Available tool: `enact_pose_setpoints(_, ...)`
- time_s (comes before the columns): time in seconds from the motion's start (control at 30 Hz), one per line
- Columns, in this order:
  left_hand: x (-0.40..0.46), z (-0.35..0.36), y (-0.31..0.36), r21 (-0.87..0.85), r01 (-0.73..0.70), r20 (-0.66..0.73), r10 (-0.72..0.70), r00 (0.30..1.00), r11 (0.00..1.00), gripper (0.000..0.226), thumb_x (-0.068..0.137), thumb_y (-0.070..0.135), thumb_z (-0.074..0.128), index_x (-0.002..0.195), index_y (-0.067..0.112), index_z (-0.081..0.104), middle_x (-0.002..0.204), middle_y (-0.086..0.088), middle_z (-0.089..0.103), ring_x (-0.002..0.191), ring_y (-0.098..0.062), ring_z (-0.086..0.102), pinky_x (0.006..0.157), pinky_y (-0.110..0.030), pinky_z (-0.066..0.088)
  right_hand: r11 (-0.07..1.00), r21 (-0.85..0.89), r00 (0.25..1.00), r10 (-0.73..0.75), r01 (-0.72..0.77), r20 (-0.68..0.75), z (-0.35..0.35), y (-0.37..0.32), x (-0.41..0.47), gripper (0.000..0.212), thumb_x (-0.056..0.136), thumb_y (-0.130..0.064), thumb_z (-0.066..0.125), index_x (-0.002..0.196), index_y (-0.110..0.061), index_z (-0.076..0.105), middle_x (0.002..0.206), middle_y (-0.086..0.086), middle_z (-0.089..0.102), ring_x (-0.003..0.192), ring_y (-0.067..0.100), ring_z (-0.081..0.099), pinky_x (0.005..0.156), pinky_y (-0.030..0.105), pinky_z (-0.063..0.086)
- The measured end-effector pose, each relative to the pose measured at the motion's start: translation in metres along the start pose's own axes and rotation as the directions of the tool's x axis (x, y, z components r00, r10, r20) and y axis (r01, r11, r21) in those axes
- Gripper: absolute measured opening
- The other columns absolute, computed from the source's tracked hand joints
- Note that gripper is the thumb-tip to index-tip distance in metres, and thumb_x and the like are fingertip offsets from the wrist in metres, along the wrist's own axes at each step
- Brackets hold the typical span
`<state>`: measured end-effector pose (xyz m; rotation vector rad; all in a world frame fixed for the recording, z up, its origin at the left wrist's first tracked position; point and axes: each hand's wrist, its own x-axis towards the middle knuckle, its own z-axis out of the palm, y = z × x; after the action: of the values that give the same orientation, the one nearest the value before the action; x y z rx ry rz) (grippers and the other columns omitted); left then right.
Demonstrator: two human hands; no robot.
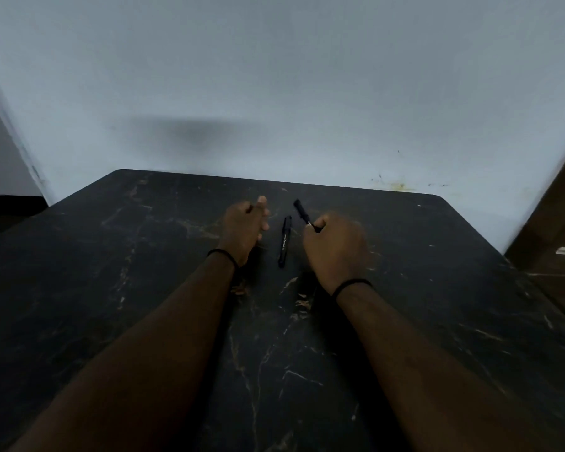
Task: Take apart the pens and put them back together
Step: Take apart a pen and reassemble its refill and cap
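A black pen point(284, 241) with white print lies on the dark marble table point(144, 305), between my two hands, its length running away from me. My right hand point(335, 247) is closed around the lower end of a second black pen point(302, 213), whose upper part sticks out up and to the left. My left hand point(247, 228) rests on its edge to the left of the lying pen, fingers loosely curled and apart, holding nothing that I can see. Both wrists wear a thin black band.
The table's far edge meets a pale blue wall point(274, 93). A brown wooden surface point(555, 223) stands at the right. The table's left edge drops to a dark floor.
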<state>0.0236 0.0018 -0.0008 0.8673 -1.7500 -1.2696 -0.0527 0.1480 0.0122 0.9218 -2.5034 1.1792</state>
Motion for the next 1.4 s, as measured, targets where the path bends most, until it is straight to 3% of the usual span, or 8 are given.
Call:
enact_pose_setpoints(0.1,-0.004,0.008,-0.002,0.367,-0.195,0.043,0.192,0.98,0.91,0.04,0.096,0.036,0.057,0.076,0.003,0.065,0.072,-0.013,0.069,0.065,-0.024,0.062,0.065,-0.033,0.048,0.997,-0.064,0.997,0.035,-0.031,0.066,0.0,0.003,0.002,0.024,0.083,-0.032,0.057,0.069,-0.013,0.061,0.067,0.0,0.06,0.071,0.024,0.061,0.06,0.031,0.046)
enact_pose_setpoints(0.17,-0.005,0.009,-0.002,0.428,-0.24,0.068,0.234,0.97,0.871,0.038,0.095,0.033,0.058,0.072,0.003,0.064,0.072,-0.014,0.068,0.069,-0.028,0.064,0.066,-0.033,0.048,0.993,-0.118,0.995,0.036,-0.024,0.096,0.002,0.002,0.0,0.025,0.084,-0.031,0.055,0.071,-0.011,0.06,0.07,0.003,0.062,0.074,0.026,0.063,0.06,0.029,0.043)
enact_pose_setpoints(0.33,-0.006,0.008,0.001,0.436,-0.22,0.045,0.223,0.974,0.873,0.037,0.094,0.032,0.058,0.079,0.0,0.068,0.076,-0.017,0.069,0.075,-0.03,0.066,0.072,-0.038,0.051,0.975,-0.221,0.997,0.015,0.001,0.073,0.01,-0.005,-0.003,0.019,0.086,-0.028,0.054,0.087,-0.014,0.068,0.096,0.006,0.071,0.095,0.03,0.067,0.068,0.029,0.037)
enact_pose_setpoints(0.43,-0.007,0.009,0.002,0.425,-0.213,0.039,0.218,0.975,0.88,0.033,0.093,0.031,0.06,0.079,0.003,0.069,0.077,-0.015,0.07,0.077,-0.029,0.066,0.075,-0.037,0.053,0.965,-0.263,0.996,-0.002,0.024,0.086,0.015,-0.007,-0.001,0.019,0.087,-0.025,0.055,0.092,-0.013,0.068,0.103,0.008,0.071,0.099,0.031,0.067,0.071,0.031,0.044)
enact_pose_setpoints(0.8,-0.005,0.009,0.0,0.361,-0.182,0.03,0.184,0.983,0.915,0.028,0.093,0.031,0.062,0.082,0.007,0.071,0.077,-0.008,0.071,0.075,-0.024,0.066,0.074,-0.032,0.051,0.942,-0.31,0.99,-0.098,0.125,0.104,0.02,-0.008,0.001,0.02,0.091,-0.026,0.054,0.097,-0.013,0.069,0.105,0.009,0.071,0.098,0.032,0.067,0.073,0.032,0.049)
enact_pose_setpoints(0.97,-0.004,0.009,-0.003,0.354,-0.168,0.031,0.168,0.985,0.92,0.028,0.093,0.033,0.061,0.08,0.01,0.07,0.075,-0.004,0.069,0.072,-0.018,0.063,0.069,-0.027,0.046,0.949,-0.293,0.991,-0.095,0.119,0.097,0.023,-0.009,0.002,0.022,0.092,-0.03,0.055,0.093,-0.013,0.068,0.103,0.008,0.071,0.094,0.03,0.068,0.065,0.028,0.038)
enact_pose_setpoints(1.17,-0.003,0.009,-0.003,0.361,-0.161,0.026,0.162,0.986,0.918,0.029,0.093,0.032,0.061,0.076,0.01,0.069,0.074,-0.006,0.07,0.067,-0.017,0.06,0.064,-0.026,0.042,0.957,-0.268,0.99,-0.083,0.112,0.115,0.021,-0.008,0.002,0.026,0.093,-0.034,0.054,0.092,-0.012,0.068,0.103,0.009,0.07,0.096,0.03,0.067,0.066,0.028,0.034)
enact_pose_setpoints(1.4,-0.002,0.009,-0.003,0.352,-0.154,0.023,0.156,0.987,0.923,0.031,0.092,0.032,0.061,0.072,0.009,0.067,0.072,-0.008,0.069,0.064,-0.019,0.06,0.067,-0.031,0.049,0.955,-0.269,0.986,-0.089,0.125,0.14,0.02,-0.009,0.004,0.03,0.094,-0.037,0.055,0.097,-0.011,0.069,0.107,0.01,0.07,0.1,0.031,0.066,0.075,0.03,0.048)
